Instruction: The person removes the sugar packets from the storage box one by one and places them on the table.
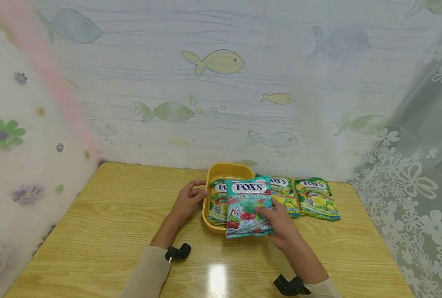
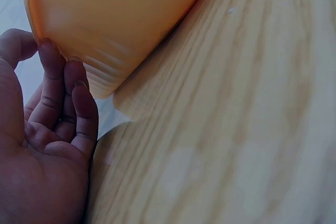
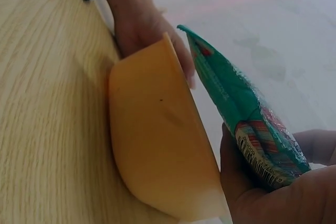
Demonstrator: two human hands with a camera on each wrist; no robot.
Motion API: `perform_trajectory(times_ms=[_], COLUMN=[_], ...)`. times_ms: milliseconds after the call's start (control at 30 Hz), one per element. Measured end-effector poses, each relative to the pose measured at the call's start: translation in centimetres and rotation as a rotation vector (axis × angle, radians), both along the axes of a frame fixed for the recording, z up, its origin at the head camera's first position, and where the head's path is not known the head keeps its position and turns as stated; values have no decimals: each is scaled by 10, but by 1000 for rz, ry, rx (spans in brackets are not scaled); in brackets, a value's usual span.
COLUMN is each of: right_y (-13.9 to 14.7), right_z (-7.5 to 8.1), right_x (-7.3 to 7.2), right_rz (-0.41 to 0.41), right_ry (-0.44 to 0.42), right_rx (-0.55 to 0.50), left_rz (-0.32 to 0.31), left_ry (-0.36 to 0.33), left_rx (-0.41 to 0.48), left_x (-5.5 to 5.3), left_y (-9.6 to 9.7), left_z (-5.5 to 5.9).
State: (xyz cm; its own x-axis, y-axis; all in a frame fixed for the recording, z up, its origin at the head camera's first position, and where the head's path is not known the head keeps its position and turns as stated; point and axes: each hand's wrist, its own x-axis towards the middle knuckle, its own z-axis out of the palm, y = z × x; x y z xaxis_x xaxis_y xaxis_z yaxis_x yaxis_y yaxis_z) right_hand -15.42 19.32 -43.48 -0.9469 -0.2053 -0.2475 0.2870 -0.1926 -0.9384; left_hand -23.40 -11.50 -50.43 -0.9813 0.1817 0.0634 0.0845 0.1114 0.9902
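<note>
We see a wood-grained table [image 1: 113, 236] and, on it, a yellow tub [image 1: 230, 167] with a green pack [image 1: 217, 205] inside. Two more lie to its right: a nearer green pack [image 1: 287, 196] and a farther green pack [image 1: 319, 198]. Above the tub, tilted and clear of its rim, is the teal pack [image 1: 243, 207], grasped at its lower right by our right hand [image 1: 282, 225]. Our left hand [image 1: 188, 200] lightly pinches the tub's rim. We judge that the teal pack, held at one corner, could droop or slip; released here, it might catch on the rim, since it overhangs the near side. Pressing that rim too hard could tip the tub.
</note>
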Motion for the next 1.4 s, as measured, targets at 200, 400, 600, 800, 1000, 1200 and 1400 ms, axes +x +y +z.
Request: perform_trajectory(times_ms=[200, 400, 600, 800, 1000, 1200, 1400], right_y=[7, 14, 23, 32, 42, 52, 61], right_z=[-2, -6, -10, -16, -18, -21, -24], right_x=[3, 4, 6, 8, 11, 12, 14], right_rz=[-2, -41, 0, 21, 1, 26, 52], right_ry=[-21, -58, -51, -38, -54, -65, -53], right_rx=[22, 10, 5, -3, 4, -39, -55], left_rz=[1, 0, 9, 5, 1, 6, 13], left_ry=[-1, -1, -2, 3, 1, -4, -1], left_rx=[-4, -14, -9, 0, -8, -3, 1], left_x=[0, 0, -1, -1, -1, -1, -2], left_y=[0, 0, -1, -1, 1, 1, 1], left_z=[-1, -1, 0, 0, 0, -1, -2])
